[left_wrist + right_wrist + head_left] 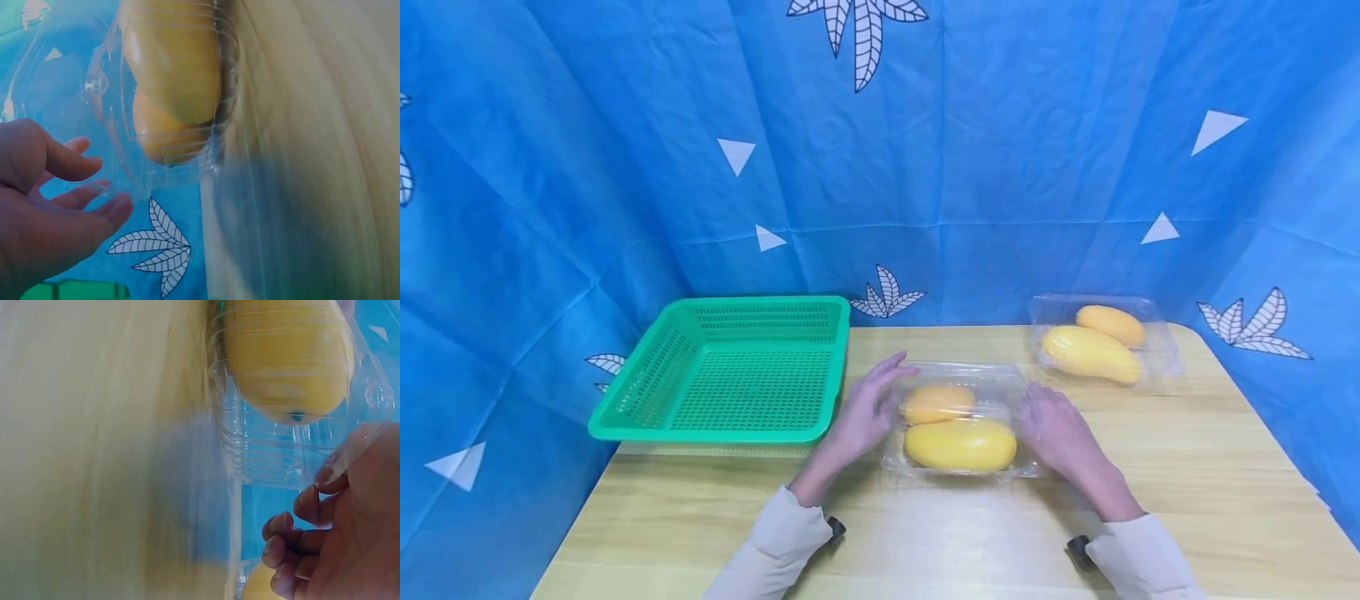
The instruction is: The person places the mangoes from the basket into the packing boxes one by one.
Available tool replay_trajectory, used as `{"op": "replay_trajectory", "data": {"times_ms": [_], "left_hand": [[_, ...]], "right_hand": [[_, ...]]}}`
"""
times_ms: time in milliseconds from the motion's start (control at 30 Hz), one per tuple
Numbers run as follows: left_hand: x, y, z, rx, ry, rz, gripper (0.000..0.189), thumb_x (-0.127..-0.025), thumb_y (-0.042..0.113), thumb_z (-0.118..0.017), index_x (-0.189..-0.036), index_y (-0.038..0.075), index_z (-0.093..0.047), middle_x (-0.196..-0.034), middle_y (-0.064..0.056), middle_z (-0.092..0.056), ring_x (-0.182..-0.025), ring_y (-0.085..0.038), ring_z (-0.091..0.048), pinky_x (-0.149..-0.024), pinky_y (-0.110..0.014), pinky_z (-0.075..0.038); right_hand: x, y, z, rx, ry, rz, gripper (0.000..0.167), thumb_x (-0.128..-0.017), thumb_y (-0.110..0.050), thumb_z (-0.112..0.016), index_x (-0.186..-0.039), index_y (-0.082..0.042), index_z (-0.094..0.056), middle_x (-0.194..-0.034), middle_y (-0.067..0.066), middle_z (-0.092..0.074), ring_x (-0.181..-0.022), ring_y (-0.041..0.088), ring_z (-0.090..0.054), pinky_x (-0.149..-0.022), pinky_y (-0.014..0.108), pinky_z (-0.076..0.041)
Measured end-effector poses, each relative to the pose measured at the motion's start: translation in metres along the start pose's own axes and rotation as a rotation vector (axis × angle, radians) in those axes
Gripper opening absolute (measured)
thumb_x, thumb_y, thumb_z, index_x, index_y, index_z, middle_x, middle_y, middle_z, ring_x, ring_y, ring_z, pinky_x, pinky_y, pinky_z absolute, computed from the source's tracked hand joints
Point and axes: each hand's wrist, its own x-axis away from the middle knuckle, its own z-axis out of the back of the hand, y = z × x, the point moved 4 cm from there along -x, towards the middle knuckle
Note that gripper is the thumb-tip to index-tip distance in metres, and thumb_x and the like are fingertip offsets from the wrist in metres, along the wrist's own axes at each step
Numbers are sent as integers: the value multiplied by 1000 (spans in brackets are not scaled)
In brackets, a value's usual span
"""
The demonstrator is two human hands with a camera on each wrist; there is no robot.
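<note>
A clear plastic fruit box (1000, 379) lies on the table with two mangoes in it. The larger yellow mango (960, 445) is at the front; the smaller orange-yellow mango (937, 403) lies behind it. At the box's left end is my left hand (865, 412), its fingers spread and loosely bent beside the clear plastic (97, 81). My right hand (1062, 429) pinches the plastic edge (359, 453) at the right end, its other fingers curled below. In the right wrist view, a mango (287, 362) shows through the ribbed wall.
A green plastic basket (752, 435) stands at the left of the wooden table (715, 517). At the back right is a second clear box (1163, 346) with two mangoes (1090, 353) inside. Blue patterned cloth (1000, 150) hangs behind and along both sides.
</note>
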Motion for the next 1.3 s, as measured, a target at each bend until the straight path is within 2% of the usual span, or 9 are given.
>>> {"op": "replay_trajectory", "data": {"times_ms": [67,133,333,467,600,800,967,1200,1300], "left_hand": [[3,1,0,-46,-29,-33,73,-83,-25,-56,-145,13,-57,-166,-7,-29,-148,-36,-35,-101,-36,-53],[7,1,1,-86,-57,-49,77,-82,-26,-56,-148,14,-54,-167,-6,-25,-147,-36,-35,-99,-38,-54],[17,-2,1,-244,-111,-80,79,-87,-18,-62,-154,22,-47,-170,-2,-15,-149,-31,-34,-112,-44,-41],[22,-3,1,-268,-141,-81,80,-89,-16,-63,-156,23,-44,-170,-1,-10,-151,-29,-28,-115,-45,-36],[24,-3,2,-279,-148,-86,77,-92,-13,-62,-157,23,-42,-170,-1,-11,-152,-29,-27,-117,-47,-32],[26,-4,3,-287,-153,-87,77,-94,-11,-61,-158,26,-41,-170,-2,-11,-152,-29,-28,-117,-48,-32],[28,-3,1,-293,-162,-89,76,-96,-9,-61,-158,28,-39,-170,-4,-14,-152,-30,-28,-114,-51,-37],[31,-3,0,-314,-183,-70,99,-82,-29,-54,-159,30,-37,-171,-5,-13,-152,-30,-28,-114,-50,-37],[32,-3,0,-320,-196,-62,101,-80,-30,-53,-159,30,-37,-171,-5,-12,-151,-31,-29,-111,-46,-42]], "right_hand": [[0,2,1,-33,-16,-8,19,-107,-16,-46,-104,-2,-59,-92,8,-58,-88,31,-59,-79,52,-56],[0,3,1,-76,-26,-17,21,-108,-17,-44,-105,-2,-58,-92,8,-59,-87,30,-60,-77,51,-57],[-2,6,6,-197,-83,-19,31,-113,-26,-35,-92,-8,-49,-75,4,-46,-73,22,-52,-70,43,-52],[0,6,12,-268,-151,-28,31,-112,-30,-41,-91,-9,-48,-72,3,-43,-65,19,-45,-58,34,-44],[3,7,17,-309,-186,-20,28,-111,-30,-45,-94,-9,-51,-74,2,-46,-66,18,-45,-55,31,-41],[7,11,21,-379,-240,23,18,-109,-22,-50,-101,-6,-56,-86,2,-56,-80,18,-53,-67,31,-49],[11,17,22,-510,-306,38,15,-107,-12,-51,-108,2,-57,-96,6,-62,-90,18,-60,-77,30,-54],[21,20,23,-604,-354,27,23,-110,-16,-46,-111,4,-57,-90,10,-59,-85,26,-58,-76,36,-54],[26,21,22,-619,-353,9,26,-111,-18,-42,-112,3,-58,-92,11,-60,-89,29,-60,-79,37,-54]]}}
